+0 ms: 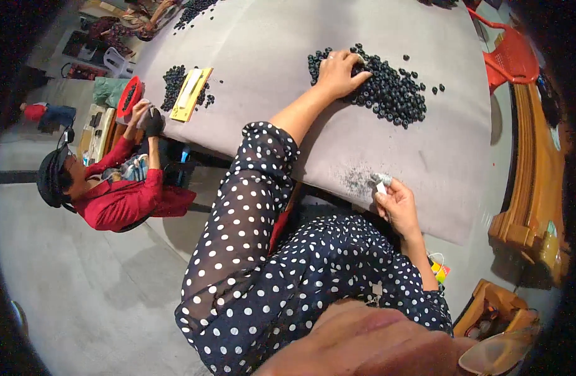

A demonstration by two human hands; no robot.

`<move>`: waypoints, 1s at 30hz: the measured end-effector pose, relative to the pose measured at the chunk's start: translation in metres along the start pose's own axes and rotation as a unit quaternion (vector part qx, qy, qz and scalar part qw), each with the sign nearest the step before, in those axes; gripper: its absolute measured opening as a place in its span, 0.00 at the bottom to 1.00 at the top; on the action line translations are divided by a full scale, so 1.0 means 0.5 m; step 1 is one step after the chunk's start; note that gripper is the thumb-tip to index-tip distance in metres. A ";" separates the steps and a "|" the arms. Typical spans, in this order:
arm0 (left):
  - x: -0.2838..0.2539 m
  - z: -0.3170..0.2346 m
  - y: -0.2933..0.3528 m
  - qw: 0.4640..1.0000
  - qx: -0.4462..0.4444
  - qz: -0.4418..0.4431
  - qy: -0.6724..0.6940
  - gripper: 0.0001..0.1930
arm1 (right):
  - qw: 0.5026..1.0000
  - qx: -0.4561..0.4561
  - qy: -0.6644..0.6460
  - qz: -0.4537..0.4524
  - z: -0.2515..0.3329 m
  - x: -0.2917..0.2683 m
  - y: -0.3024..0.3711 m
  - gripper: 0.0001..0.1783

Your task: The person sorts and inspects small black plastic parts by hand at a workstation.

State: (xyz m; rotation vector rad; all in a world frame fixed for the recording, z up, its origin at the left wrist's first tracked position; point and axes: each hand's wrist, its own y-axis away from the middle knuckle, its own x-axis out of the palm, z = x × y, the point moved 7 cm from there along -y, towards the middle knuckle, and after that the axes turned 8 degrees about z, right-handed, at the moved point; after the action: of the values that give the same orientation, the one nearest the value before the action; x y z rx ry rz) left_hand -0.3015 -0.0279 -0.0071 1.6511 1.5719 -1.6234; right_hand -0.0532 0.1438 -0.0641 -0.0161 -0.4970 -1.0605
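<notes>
My left hand reaches over a heap of small dark round beads. Its fingers are bent onto the heap, the thumb stands apart, and something pale covers a fingertip. Closer to me, my right hand is closed on a small white stick-like piece at the table's near edge. Greyish material wraps a fingertip there. What else may be inside that grip is hidden. Dark crumbs are scattered on the cloth just left of my right hand.
A grey cloth covers the table. At the left, a person in red works beside another bead heap, a yellow board and a red bowl. A red chair and carved wooden furniture stand at the right.
</notes>
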 end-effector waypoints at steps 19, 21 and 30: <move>-0.014 -0.080 0.134 1.000 0.018 0.021 -0.003 0.18 | 0.999 0.035 0.033 0.000 0.009 0.011 0.006 0.17; -0.030 -0.087 0.154 1.000 0.028 -0.002 -0.005 0.18 | 0.999 0.039 0.034 0.002 0.011 0.014 0.001 0.18; -0.048 -0.109 0.217 0.997 0.022 0.075 0.005 0.21 | 0.997 0.063 0.037 0.002 -0.009 0.002 -0.004 0.18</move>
State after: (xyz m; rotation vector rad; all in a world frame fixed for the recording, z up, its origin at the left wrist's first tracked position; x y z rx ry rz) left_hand -0.1779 -0.0290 -0.0181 1.7563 1.3891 -1.5858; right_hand -0.0529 0.1406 -0.0680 0.1328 -0.4957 -1.0203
